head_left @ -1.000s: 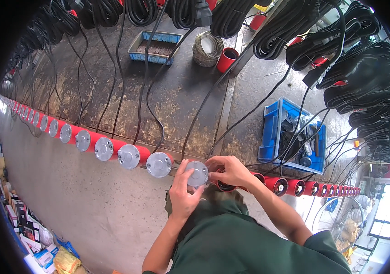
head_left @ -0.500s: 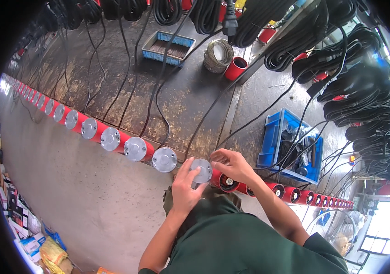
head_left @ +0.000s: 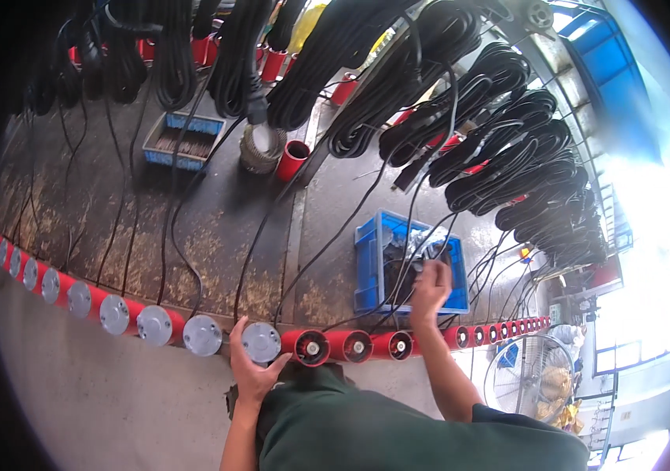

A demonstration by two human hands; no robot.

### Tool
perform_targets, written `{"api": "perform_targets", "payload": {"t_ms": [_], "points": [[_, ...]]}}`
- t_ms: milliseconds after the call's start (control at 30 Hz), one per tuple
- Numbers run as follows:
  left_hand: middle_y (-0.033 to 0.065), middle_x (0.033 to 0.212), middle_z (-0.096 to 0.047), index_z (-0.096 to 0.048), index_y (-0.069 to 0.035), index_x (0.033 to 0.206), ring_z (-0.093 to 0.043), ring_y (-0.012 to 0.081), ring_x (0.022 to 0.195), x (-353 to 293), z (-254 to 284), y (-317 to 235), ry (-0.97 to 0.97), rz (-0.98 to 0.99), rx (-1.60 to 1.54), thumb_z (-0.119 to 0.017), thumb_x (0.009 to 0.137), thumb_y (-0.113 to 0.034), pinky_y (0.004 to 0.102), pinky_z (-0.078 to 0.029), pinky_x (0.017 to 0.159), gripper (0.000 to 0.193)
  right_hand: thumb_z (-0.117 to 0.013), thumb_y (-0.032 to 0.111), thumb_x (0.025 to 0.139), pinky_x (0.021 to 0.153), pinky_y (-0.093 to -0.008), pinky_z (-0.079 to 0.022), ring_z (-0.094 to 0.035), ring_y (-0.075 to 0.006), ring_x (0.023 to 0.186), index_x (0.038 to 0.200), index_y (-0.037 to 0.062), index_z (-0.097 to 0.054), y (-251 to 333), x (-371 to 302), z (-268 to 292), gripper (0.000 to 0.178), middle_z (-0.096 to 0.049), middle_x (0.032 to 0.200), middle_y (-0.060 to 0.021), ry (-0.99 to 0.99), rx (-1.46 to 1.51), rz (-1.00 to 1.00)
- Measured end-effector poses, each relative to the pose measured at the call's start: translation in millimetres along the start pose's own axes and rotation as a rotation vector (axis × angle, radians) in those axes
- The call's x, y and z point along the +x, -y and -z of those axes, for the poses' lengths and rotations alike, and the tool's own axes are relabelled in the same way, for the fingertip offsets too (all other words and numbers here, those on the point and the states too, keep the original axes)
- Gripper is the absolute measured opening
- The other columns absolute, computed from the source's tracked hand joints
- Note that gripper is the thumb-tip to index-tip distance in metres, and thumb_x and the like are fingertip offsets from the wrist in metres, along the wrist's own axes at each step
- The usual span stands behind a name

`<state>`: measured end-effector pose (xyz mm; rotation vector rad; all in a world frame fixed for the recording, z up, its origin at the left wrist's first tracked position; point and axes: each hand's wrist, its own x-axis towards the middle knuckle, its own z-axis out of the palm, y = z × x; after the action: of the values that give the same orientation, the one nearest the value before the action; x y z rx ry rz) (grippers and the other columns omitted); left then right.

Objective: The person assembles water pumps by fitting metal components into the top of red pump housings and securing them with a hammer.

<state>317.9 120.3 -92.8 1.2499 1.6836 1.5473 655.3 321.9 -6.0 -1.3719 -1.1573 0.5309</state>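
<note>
My left hand (head_left: 252, 377) grips a round grey metal end cap (head_left: 261, 342) at the table's front edge, thumb on one side and fingers on the other. The cap sits on the end of a red cylinder, whose body is mostly hidden. Farther right, my right hand (head_left: 432, 290) reaches over a blue plastic crate (head_left: 367, 271) of dark and silvery parts. Its fingers are smeared, and whether they hold anything does not show. Just right of the capped piece lies an open-ended red cylinder (head_left: 306, 347) with its inner parts showing.
More capped cylinders (head_left: 153, 325) run leftward along the table edge; uncapped ones (head_left: 461, 337) continue right. Coiled black cables (head_left: 429, 86) hang above, their leads crossing the wooden table (head_left: 217, 259). Behind stand a small blue tray (head_left: 168, 158), a metal ring (head_left: 260, 147) and a red tube (head_left: 293, 160).
My right hand has left the cap and moved right, over the blue crate. My left hand stays at the cap. The view has swung to the right.
</note>
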Motion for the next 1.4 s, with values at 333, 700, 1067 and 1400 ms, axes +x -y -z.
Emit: {"api": "perform_targets", "payload": {"t_ms": [333, 700, 1067, 1400], "points": [[0.0193, 0.160, -0.048, -0.036, 0.000, 0.160, -0.050, 0.0335, 0.147, -10.3, -7.3, 9.8, -0.033, -0.027, -0.061, -0.103, 0.074, -0.027, 0.0468, -0.039, 0.125, 0.114, -0.059, 0.022, 0.098, 0.108, -0.0552, -0.054, -0.069, -0.0506, 0.123, 0.133, -0.0058, -0.058, -213.4, 216.2, 178.5, 0.045, -0.072, 0.127, -0.0353, 0.432, -1.443, -0.336], [0.0182, 0.156, -0.050, -0.037, 0.000, 0.159, -0.052, 0.0318, 0.143, -8.7, -20.4, 1.6, -0.132, -0.028, -0.077, -0.105, 0.072, -0.032, 0.0464, -0.042, 0.122, 0.115, -0.078, 0.039, 0.096, 0.047, -0.0404, -0.046, -0.064, -0.0218, 0.058, 0.088, 0.0001, -0.068, -170.0, 197.1, 187.6, 0.041, -0.068, 0.075, -0.0085, 0.354, -0.855, -0.482], [0.0150, 0.137, -0.065, -0.052, -0.002, 0.149, -0.068, 0.0291, 0.122, -6.3, -11.2, 10.2, -0.125, -0.063, -0.024, -0.104, 0.072, -0.024, 0.0418, -0.055, 0.107, 0.095, -0.076, 0.013, 0.101, 0.060, -0.0273, -0.040, -0.047, -0.0055, 0.069, 0.099, 0.0042, -0.068, 80.8, -129.7, 45.5, 0.013, -0.056, 0.074, 0.0048, 0.908, -0.294, -0.386], [0.0192, 0.137, -0.062, -0.053, -0.003, 0.146, -0.063, 0.0384, 0.126, -5.4, -14.1, 19.9, -0.158, -0.127, -0.064, -0.102, 0.072, -0.024, 0.0457, -0.052, 0.107, 0.091, -0.073, 0.022, 0.103, 0.072, -0.0476, -0.054, -0.072, -0.0438, 0.082, 0.123, 0.0019, -0.068, 106.2, -158.1, -61.1, 0.029, -0.072, 0.088, -0.0246, 1.277, -0.583, 0.276]]}}
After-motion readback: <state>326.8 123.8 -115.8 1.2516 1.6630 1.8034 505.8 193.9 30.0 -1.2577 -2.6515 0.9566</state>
